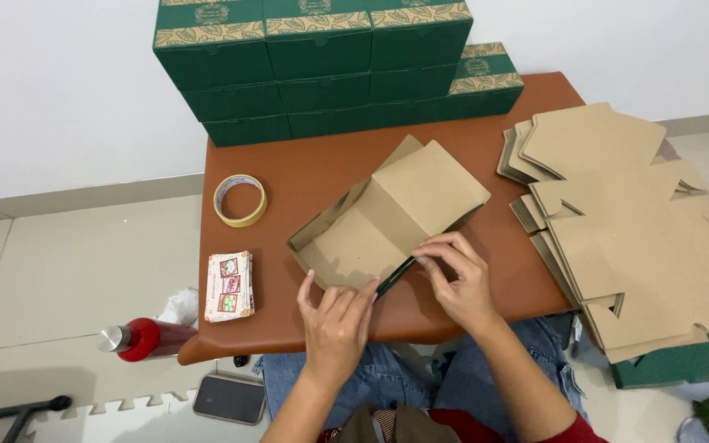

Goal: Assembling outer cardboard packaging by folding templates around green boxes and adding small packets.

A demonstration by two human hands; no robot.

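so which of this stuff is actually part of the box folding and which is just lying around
In use:
- half-folded cardboard box, left hand and right hand on its near edge
- stack of flat cardboard blanks
- finished green boxes

Lying about:
- tape roll
- pile of small cards
- red bottle
- dark tablet-like slab on the floor

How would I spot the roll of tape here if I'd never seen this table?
Start at the brown table with green boxes stacked along its far edge. Left of the half-folded cardboard box the hands are working on lies the tape roll. It is the only round thing there: a flat yellowish ring with an open centre.
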